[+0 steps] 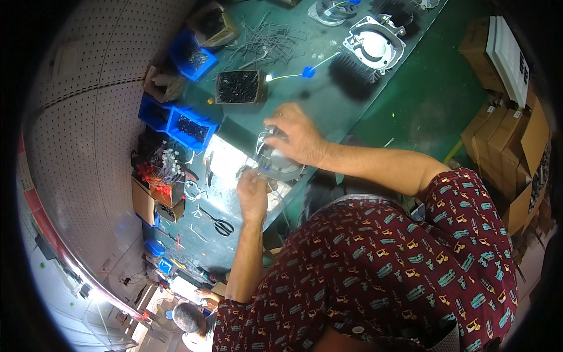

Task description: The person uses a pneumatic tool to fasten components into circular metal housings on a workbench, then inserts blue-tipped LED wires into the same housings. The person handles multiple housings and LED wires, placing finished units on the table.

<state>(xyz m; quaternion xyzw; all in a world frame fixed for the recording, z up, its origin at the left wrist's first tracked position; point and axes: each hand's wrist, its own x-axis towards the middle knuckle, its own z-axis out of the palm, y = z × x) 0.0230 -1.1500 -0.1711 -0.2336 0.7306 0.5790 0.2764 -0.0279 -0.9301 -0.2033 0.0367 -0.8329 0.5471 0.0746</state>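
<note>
A round grey metal housing (285, 169) sits at the table's near edge, between my two hands. My right hand (300, 136) curls over its far side, the fingers closed on its metal rim and bracket. Against the housing's left side, my left hand (253, 189) is closed in a pinch; what lies between the fingertips is too small to make out. A thin wire (284, 202) hangs down beside that hand. White sheet material (226, 159) lies under and beside the work. The palm of my right hand hides part of the housing.
Beyond stand a box of black screws (240, 87), blue bins (190, 128), loose hex keys (264, 44) and a finned metal housing (375, 47). Scissors (218, 223) and a box of wire connectors (164, 176) lie left. Cartons (498, 141) stand right; another person (190, 320) works lower left.
</note>
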